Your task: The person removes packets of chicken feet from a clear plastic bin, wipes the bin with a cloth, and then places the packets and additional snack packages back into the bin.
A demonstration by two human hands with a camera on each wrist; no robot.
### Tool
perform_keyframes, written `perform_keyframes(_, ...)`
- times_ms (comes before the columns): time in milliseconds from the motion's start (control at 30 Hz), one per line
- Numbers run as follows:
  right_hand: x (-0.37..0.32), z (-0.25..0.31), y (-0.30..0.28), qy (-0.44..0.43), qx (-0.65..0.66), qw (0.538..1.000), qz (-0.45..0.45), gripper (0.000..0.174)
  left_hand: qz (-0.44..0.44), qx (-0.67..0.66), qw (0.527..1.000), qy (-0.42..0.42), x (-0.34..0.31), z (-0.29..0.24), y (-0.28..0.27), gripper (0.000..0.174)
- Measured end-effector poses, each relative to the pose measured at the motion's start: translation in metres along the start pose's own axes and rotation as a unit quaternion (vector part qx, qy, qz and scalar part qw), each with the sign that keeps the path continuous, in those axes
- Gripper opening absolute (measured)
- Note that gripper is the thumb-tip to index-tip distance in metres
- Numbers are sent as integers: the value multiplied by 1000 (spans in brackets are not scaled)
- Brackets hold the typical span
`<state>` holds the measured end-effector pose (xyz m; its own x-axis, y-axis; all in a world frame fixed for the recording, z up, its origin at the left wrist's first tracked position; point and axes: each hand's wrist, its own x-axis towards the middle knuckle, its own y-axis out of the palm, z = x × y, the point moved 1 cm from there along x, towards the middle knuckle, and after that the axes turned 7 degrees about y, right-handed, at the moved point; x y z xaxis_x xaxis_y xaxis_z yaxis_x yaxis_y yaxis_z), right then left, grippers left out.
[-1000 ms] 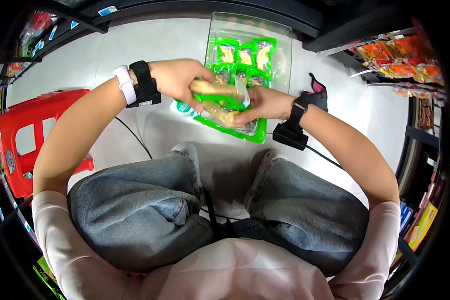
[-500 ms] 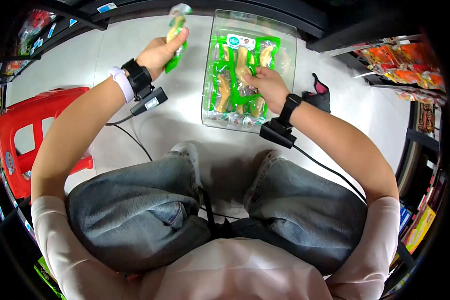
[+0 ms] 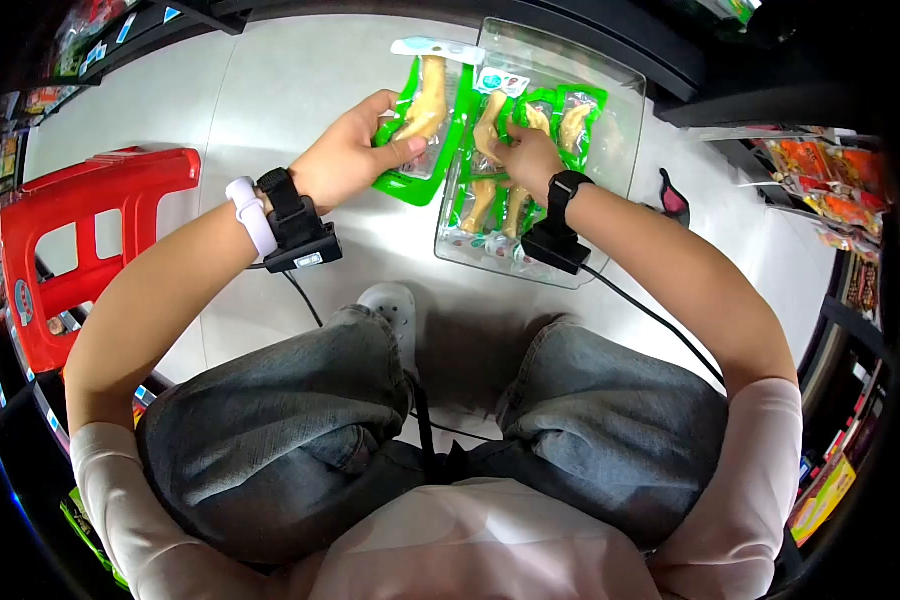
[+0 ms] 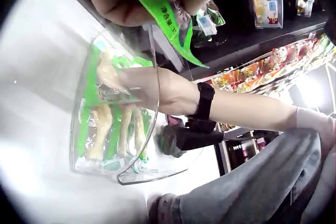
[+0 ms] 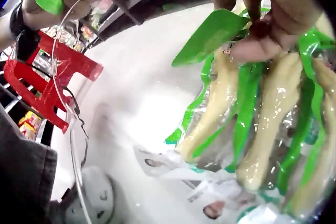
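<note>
My left hand [image 3: 350,155] grips a clear, green-edged snack packet [image 3: 430,105] with a pale yellow, bone-shaped piece inside, held just left of the clear plastic bin [image 3: 622,185]. The thumb lies across the packet's front. Inside the bin, my right hand [image 3: 532,160] pinches another such packet [image 3: 488,125] at its edge. In the right wrist view, the thumb and fingertips close on a green packet edge [image 5: 207,40]. Several similar packets [image 5: 273,124] lie side by side in the bin, below the right hand. The left wrist view shows the bin's clear wall [image 4: 156,77] in front of the right hand.
A red plastic stool [image 3: 100,240] stands on the floor at the left. Dark shelves [image 3: 570,50] run behind the bin, with orange snack packets [image 3: 820,170] at the right. A black and pink item [image 3: 673,200] sits right of the bin. Cables [image 3: 660,325] hang from the wrist devices.
Both hands first held packets together before the bin, then parted. The left has since come down and right, turning its packet's face up. The right now holds a packet in the bin.
</note>
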<state>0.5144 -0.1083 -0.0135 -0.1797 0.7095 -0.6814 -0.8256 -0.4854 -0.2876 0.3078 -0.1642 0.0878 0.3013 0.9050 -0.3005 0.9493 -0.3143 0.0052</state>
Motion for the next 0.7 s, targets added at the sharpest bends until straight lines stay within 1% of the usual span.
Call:
perform_keyframes(33, -2, 1, -2, -10, -93, 995, -15, 50, 1, 0, 1000, 1, 1, 0, 1, 33)
perform_keyframes(67, -3, 1, -5, -9, -93, 995, -18, 50, 18, -10, 1000, -1, 2, -1, 2, 34)
perform_keyframes(133, -3, 0, -16, -55, -170, 977, -120, 39, 39, -20, 999, -2, 6, -3, 5, 36)
perform_keyframes(167, -2, 0, -23, -58, -127, 981, -138, 36, 54, 4, 998, 5, 9, -4, 4, 36)
perform_keyframes(200, -8, 3, -29, -58, -126, 980, -142, 36, 70, 29, 997, 12, 12, -5, 4, 36)
perform_keyframes(233, -13, 7, -37, -63, 45, 992, -95, 34, 74, 29, 997, 15, 16, -7, 4, 36)
perform_keyframes(267, -18, 10, -46, -68, 214, 973, -44, 32, 105, 75, 991, 19, 20, -9, 4, 35)
perform_keyframes(300, -24, 16, -53, -64, 273, 960, 4, 35, 137, 121, 983, 24, 23, -10, 4, 34)
perform_keyframes(333, -33, 20, -58, -65, 274, 960, -1, 35, 141, 122, 982, 28, 25, -11, 5, 34)
perform_keyframes(400, -50, 27, -58, -171, 218, 961, 17, 39, 138, 163, 977, 17, 29, -12, 9, 35)
perform_keyframes(433, -51, 21, -54, -228, 149, 962, 18, 41, 141, 164, 976, 20, 31, -11, 12, 35)
perform_keyframes(467, -52, 16, -49, -229, 149, 962, 14, 41, 142, 144, 979, 5, 31, -10, 16, 34)
perform_keyframes(500, -56, 14, -45, -255, 135, 957, 11, 39, 144, 124, 982, -10, 31, -8, 21, 32)
perform_keyframes(533, -59, 13, -44, -281, 121, 952, 8, 37, 146, 125, 981, -8, 31, -6, 24, 32)
perform_keyframes(567, -61, 11, -50, -174, 154, 972, 48, 38, 177, 122, 976, -38, 29, -3, 29, 32)
perform_keyframes(600, -62, 7, -51, -174, 154, 971, 46, 38, 207, 119, 969, -68, 26, -4, 34, 31)
perform_keyframes(633, -63, 1, -51, -74, 285, 955, 40, 39, 223, 112, 966, -66, 22, -6, 41, 30)
perform_keyframes(667, -65, -6, -49, 27, 408, 912, 33, 41, 223, 112, 966, -65, 20, -6, 43, 30)
perform_keyframes(700, -71, -5, -42, 61, 426, 903, -1, 48, 225, 142, 963, -54, 19, -5, 44, 31)
